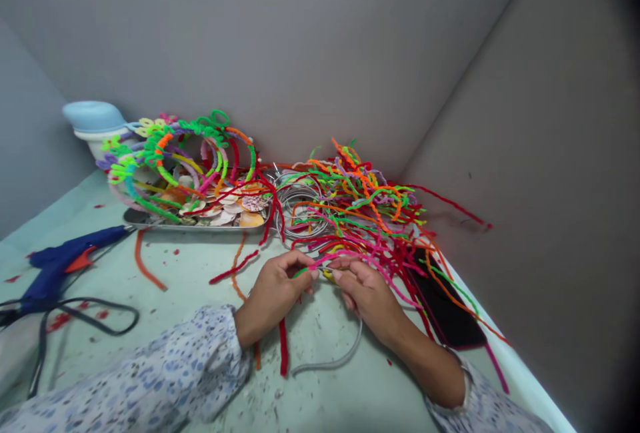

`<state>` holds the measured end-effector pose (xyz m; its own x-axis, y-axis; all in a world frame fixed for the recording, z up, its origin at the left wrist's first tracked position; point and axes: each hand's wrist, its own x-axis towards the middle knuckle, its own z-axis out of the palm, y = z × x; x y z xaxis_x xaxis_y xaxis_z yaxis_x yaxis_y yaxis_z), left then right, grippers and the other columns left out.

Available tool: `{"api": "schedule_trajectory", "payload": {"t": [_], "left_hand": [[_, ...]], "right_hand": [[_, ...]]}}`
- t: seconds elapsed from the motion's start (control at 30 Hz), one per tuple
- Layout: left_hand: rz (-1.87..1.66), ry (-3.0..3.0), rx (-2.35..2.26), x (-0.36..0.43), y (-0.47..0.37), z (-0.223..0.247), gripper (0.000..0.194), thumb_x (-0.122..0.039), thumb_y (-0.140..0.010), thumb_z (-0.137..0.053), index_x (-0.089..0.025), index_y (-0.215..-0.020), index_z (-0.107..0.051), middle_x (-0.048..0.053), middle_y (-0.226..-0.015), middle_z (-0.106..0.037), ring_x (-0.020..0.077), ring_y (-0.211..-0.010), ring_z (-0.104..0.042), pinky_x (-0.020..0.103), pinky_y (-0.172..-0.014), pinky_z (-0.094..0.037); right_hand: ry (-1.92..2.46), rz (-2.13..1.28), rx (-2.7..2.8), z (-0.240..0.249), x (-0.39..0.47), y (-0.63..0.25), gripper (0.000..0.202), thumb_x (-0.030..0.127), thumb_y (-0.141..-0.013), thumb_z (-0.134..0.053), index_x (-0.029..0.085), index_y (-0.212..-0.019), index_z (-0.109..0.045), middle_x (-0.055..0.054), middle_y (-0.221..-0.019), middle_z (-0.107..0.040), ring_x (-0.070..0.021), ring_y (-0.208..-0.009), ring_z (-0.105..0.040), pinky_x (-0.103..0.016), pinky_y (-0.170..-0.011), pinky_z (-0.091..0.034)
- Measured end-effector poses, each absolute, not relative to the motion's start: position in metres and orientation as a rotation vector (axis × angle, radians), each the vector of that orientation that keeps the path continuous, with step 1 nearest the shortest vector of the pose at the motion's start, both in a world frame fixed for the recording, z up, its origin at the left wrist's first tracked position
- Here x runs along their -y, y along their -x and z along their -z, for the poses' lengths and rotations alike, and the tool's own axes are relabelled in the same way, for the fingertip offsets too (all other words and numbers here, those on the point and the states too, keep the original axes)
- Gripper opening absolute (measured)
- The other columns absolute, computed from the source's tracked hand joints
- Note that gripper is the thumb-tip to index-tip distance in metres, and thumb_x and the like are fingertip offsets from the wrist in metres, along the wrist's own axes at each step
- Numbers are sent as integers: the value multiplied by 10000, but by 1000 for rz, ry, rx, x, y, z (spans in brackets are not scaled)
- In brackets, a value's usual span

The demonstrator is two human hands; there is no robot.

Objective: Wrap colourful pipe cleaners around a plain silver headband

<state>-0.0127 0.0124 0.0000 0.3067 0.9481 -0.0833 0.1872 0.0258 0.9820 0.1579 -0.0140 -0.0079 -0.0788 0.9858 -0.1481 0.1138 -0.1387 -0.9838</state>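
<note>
My left hand [277, 293] and my right hand [367, 296] meet near the middle of the table, fingertips pinched close together. Between them runs a short stretch of grey wire [356, 340], its loose end curving down under my right hand onto the table. A pink pipe cleaner [367, 256] lies against the wire at my fingertips. Bits of green and yellow fuzz also show there, the green one by my left thumb. Exactly how these pieces are wound together is hidden by my fingers. A big tangle of coloured pipe cleaners [360, 190] lies just beyond my hands.
A metal tray [225, 228] holds seashells, with finished-looking pipe cleaner hoops [220, 126] propped on it. Coiled grey wire [300, 210] sits beside it. A blue glue gun [65, 260] with a black cord lies left. A dark phone [450, 313] is right; a blue-lidded container [97, 123] stands behind.
</note>
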Motion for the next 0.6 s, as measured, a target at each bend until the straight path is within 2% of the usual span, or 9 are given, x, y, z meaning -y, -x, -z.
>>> {"api": "schedule_trajectory", "payload": {"t": [0.27, 0.47, 0.6], "left_hand": [[-803, -1509, -1092, -11, 16, 1, 122, -250, -791, -557, -151, -818, -624, -21, -571, -582, 95, -492, -461, 195, -476, -339], [-827, -1533, -1082, -10, 17, 2, 89, -211, -788, -543, -165, -800, -617, -33, -575, -565, 103, -536, -476, 203, -516, -346], [-847, -1556, -1080, -8, 16, 0, 79, -186, -783, -535, -168, -775, -612, -35, -583, -558, 106, -558, -486, 202, -533, -352]], "right_hand": [[1351, -1386, 1294, 7, 13, -158, 272, 364, -808, -527, 138, -938, -605, 99, -406, -389, -76, -379, -309, -205, -392, -229], [1369, -1424, 1268, 12, 12, -159, 218, 364, -797, -538, 166, -725, -592, 90, -398, -402, -68, -366, -298, -205, -387, -223], [1382, -1431, 1275, 13, 13, -160, 242, 363, -803, -540, 174, -655, -566, 86, -390, -396, -67, -370, -305, -205, -390, -228]]}}
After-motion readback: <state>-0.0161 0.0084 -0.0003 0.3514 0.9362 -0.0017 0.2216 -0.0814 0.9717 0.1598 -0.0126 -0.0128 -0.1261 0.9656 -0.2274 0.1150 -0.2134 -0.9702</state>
